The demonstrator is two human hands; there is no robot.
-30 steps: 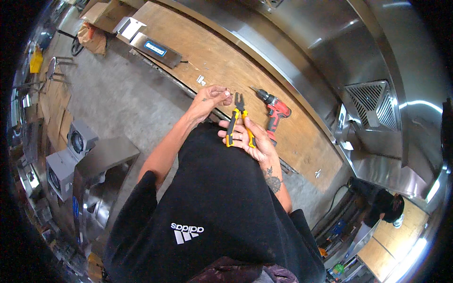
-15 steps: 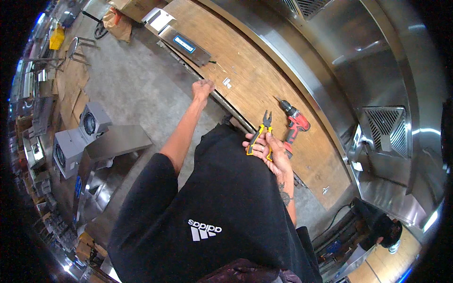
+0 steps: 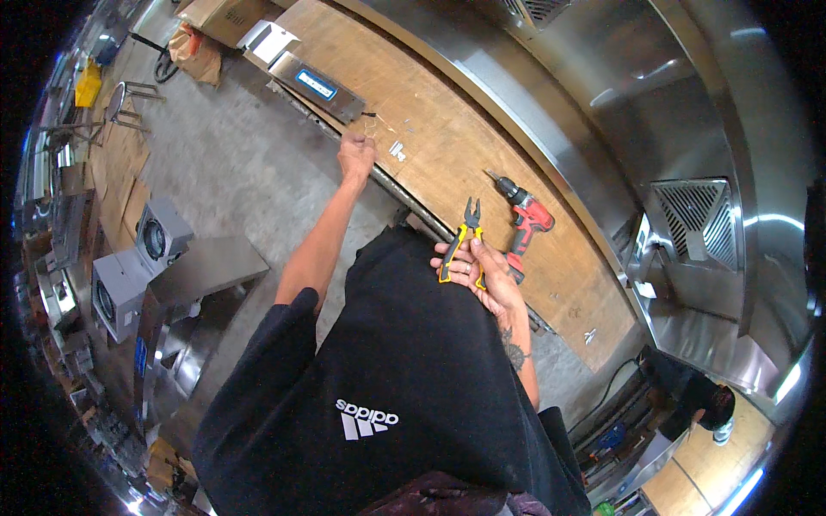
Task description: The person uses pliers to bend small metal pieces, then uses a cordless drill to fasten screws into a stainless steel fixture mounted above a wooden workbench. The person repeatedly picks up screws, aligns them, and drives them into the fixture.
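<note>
A pair of pliers [image 3: 472, 215] with yellow and black handles rests in my right hand [image 3: 486, 271], its jaws pointing away from me and slightly apart. The palm is turned up and the fingers curl around the handles. My left hand [image 3: 356, 157] is closed at the near edge of the wooden workbench [image 3: 430, 112]. Its fingertips are close to thin wires [image 3: 371, 125] by the end of a long metal housing [image 3: 320, 86] with a blue-framed label. Whatever the left fingers pinch, if anything, is too small to make out. Small whitish pieces [image 3: 397, 151] lie beside that hand.
A red and black cordless drill [image 3: 529, 215] lies on the bench, right of the pliers. Stainless steel hoods [image 3: 602, 103] line the far side. Grey boxes with round fans [image 3: 142, 267] stand at left. Another person [image 3: 693, 400] is at lower right.
My left hand has moved slightly farther over the bench, closer to the wires and the housing's end. The right hand still holds the pliers. The whole view has shifted a little.
</note>
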